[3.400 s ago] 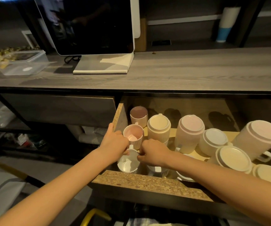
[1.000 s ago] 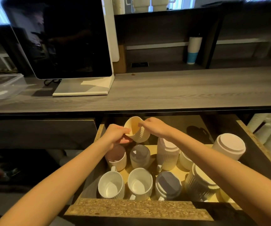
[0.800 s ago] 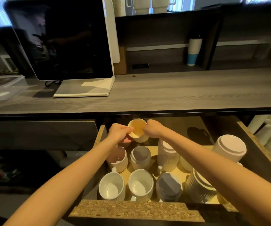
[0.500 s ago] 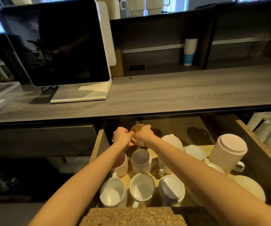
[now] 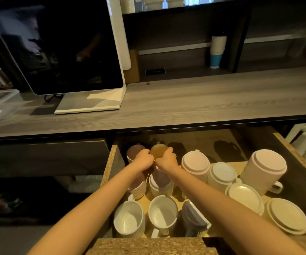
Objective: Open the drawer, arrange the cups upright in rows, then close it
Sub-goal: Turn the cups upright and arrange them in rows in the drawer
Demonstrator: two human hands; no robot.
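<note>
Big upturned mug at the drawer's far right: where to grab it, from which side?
Probably its handle, from the near side: the mug lies tilted, base up, and the handle loop juts out at its near right. The wide body looks too broad for one hand, and cups crowd its left.

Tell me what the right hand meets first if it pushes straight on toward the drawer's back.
The tan cup that the right hand grips sits directly ahead. Beyond it, probably the dark back of the drawer; depth is unclear.

Both forearms (image 5: 102,197) outstretched, left grip (image 5: 143,160) and right grip (image 5: 166,160) side by side, fingers (image 5: 168,153) curled.
</note>
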